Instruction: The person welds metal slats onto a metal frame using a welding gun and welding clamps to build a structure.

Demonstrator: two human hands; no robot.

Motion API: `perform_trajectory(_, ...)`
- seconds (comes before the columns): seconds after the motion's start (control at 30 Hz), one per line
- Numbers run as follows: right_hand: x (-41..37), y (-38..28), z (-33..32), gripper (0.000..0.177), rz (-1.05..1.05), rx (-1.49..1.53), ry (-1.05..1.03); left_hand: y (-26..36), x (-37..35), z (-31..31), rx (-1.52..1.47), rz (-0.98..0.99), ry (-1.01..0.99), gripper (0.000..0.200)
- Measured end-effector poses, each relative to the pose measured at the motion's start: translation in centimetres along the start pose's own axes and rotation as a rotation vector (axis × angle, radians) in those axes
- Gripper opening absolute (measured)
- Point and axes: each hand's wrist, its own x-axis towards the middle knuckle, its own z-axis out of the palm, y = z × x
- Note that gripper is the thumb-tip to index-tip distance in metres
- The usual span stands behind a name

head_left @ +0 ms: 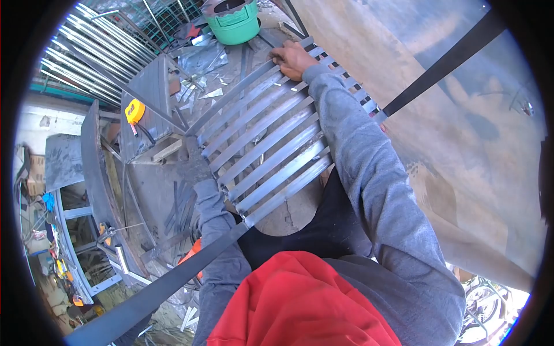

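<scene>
Here's the slatted metal frame [277, 161], lying slantwise before the person — the right hand [295, 60] at its far end, fingers curled in, closed on the edge where the slats meet the bar. Left hand [195, 158] beside the near-left slat ends — dim, so I can't tell its grip.

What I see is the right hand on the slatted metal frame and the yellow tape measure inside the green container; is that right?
The yellow tape measure isn't inside the green container: the head view shows it on the grey surface left of the slatted metal frame. The right hand is indeed on that frame.
</scene>
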Motion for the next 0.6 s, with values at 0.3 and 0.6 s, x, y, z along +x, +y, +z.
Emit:
perform_trajectory(0.3, -0.3, -0.1, 0.1, 0.026, -0.014, 0.009, 0.041, -2.0, 0.0, 0.2, -0.013, 0.107, -0.064, 0.046)
perform_trajectory(0.6, -0.1, 0.3, 0.3, 0.022, -0.001, 0.083, 0.065, 0.2, -1.7, 0.2, -0.028, 0.176, -0.155, 0.051)
